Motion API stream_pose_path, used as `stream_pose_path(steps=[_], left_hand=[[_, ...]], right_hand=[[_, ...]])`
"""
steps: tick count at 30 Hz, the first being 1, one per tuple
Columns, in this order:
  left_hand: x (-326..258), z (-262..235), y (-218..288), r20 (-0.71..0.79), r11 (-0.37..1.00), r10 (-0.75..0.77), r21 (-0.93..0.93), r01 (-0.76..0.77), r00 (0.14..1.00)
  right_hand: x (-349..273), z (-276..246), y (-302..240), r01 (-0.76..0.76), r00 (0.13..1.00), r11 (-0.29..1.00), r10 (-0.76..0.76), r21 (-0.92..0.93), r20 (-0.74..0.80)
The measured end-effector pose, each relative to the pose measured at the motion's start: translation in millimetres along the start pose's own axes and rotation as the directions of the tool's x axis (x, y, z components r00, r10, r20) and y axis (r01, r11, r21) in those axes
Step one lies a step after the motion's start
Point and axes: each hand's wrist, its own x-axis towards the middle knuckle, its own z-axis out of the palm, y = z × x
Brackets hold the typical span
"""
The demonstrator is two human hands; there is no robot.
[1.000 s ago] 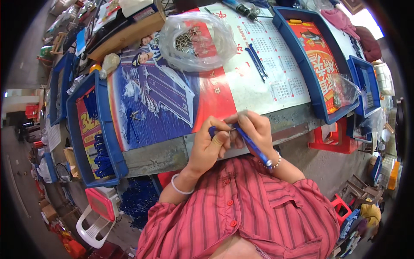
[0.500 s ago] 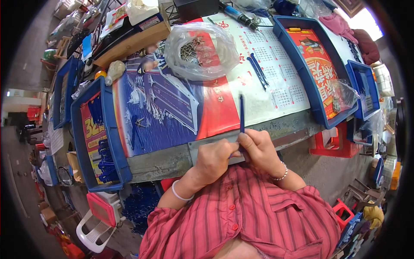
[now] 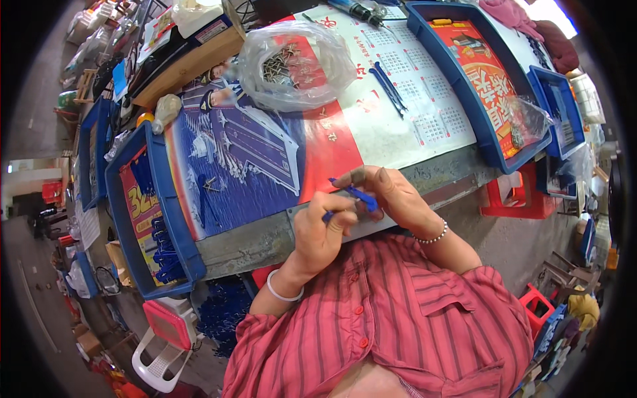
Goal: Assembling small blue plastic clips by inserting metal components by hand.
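**Left hand curled on a blue part at the desk edge**

Near the middle of the frame, the left hand grasps the blue part, whose end pokes out between thumb and fingers. A blue strip spans the gap to the right hand, whose fingers are half spread around it; whether they grip it cannot be told, nor whether strip and part are joined. Above, at top centre, a clear plastic bag holds small metal pieces. To its right, two blue rods lie side by side on a calendar sheet. Blue trays flank the sheets: the left tray, at centre left, contains blue pieces; the right tray, at upper right, carries a crumpled clear bag.
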Motion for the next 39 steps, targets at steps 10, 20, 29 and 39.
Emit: stream_pose_path(steps=[10,20,29,39], left_hand=[[6,-3,-9,-0.197,0.997,-0.049,0.051,0.06,0.979],[5,0,-5,0.061,0.986,-0.07,0.157,0.06,0.996],[-1,0,-14,-0.115,0.955,-0.013,-0.297,-0.022,0.993],[-13,-5,-21,0.078,0.996,0.07,-0.059,-0.065,0.995]], right_hand=[[-14,-7,-12,-0.194,0.965,0.981,0.194,-0.02,0.178],[-17,-16,-35,-0.03,0.975,0.999,0.037,-0.039,0.22],[-4,-15,-6,0.076,0.893,0.94,0.085,-0.334,0.442],[-1,-13,-22,0.305,0.934,0.714,-0.354,-0.63,0.05]])
